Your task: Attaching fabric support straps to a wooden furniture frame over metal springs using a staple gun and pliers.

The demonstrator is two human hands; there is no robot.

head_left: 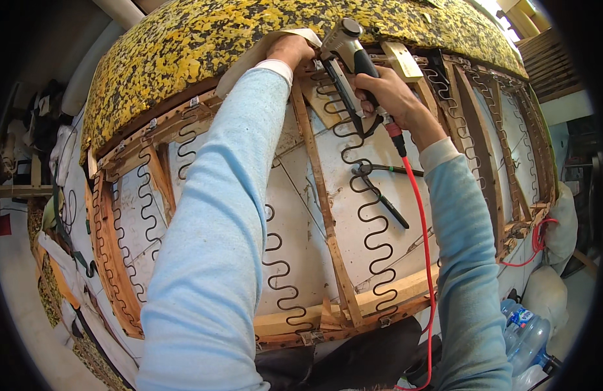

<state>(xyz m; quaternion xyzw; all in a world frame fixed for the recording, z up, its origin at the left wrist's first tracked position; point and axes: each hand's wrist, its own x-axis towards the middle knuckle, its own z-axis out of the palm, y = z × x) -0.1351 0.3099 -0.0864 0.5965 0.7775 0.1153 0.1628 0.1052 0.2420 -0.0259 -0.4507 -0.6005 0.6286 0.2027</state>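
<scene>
Head view, right hand (396, 94) gripping staple gun (342, 45), left hand (291, 51), grip unclear, transparent bottles (528, 337)

My bare left hand (290, 51), partly hidden, reaches far forward; my left arm (210, 189), sleeved in light-blue fabric, is stretched out. My bare right hand (394, 94) curls in a grip, my right forearm (463, 234), likewise sleeved, slanting inward.

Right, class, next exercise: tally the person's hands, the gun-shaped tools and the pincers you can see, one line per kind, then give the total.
Hands: 2 (left hand, right hand)
Gun-shaped tools: 1 (silver-and-black air tool)
Pincers: 1
Total: 4
</scene>
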